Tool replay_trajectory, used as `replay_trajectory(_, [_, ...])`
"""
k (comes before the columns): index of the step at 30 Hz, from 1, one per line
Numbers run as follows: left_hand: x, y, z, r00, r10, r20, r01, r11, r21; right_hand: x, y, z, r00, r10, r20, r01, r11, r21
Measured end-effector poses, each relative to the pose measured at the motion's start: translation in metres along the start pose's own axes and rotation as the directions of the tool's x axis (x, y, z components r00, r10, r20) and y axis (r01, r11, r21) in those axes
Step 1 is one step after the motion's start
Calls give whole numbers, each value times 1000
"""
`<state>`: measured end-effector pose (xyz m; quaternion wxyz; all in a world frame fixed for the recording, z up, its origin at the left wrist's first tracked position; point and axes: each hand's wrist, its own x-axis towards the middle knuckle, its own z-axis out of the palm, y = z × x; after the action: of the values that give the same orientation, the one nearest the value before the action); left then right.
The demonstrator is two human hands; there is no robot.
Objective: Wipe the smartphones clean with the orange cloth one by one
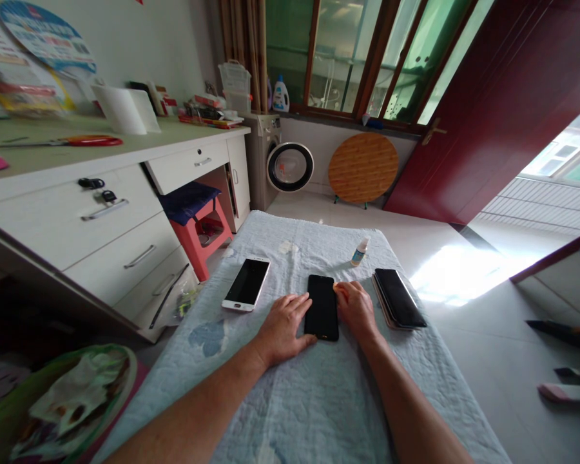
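A black phone (321, 305) lies face up in the middle of a pale blue cloth (319, 399). My left hand (283, 327) rests flat on the cloth with its fingertips against the phone's left edge. My right hand (355, 308) touches the phone's right edge, fingers curled at its upper corner. A white phone (247, 283) with a dark screen lies to the left, apart from my hands. On the right sits a stack of dark phones (397, 298). A small spray bottle (360, 251) lies beyond the black phone.
A white desk with drawers (101, 219) runs along the left, with a red stool (200, 235) tucked under it. A bin with rubbish (62, 406) stands at the near left. A washing machine (275, 161), a round folding table (363, 167) and a dark red door (502, 109) are behind.
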<state>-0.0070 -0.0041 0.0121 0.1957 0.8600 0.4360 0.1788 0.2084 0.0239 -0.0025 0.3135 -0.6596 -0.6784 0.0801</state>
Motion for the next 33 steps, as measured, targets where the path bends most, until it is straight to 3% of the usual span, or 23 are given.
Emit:
replay_trajectory(4, [0,0,0,1000,-1,6,1,1000,6,3,4,0,997,25,-69,-23,999,30])
replay_trajectory(7, [0,0,0,1000,6,13,-6,1000,13,4,5,3,999,2,-43,-1,1000,11])
replay_trajectory(14, [0,1,0,1000,1,19,-1,1000,21,1,0,3,996,93,-2,-90,954,-285])
replay_trajectory(18, [0,-1,1,1000,7,9,-7,1000,21,3,5,5,996,84,12,-77,961,-264])
replay_trajectory(24, [0,-3,4,1000,12,5,-13,1000,12,5,10,7,996,56,-76,-70,978,-197])
replay_trajectory(33, [0,-2,2,1000,13,0,-13,1000,12,5,-4,-2,988,118,103,-95,975,-201])
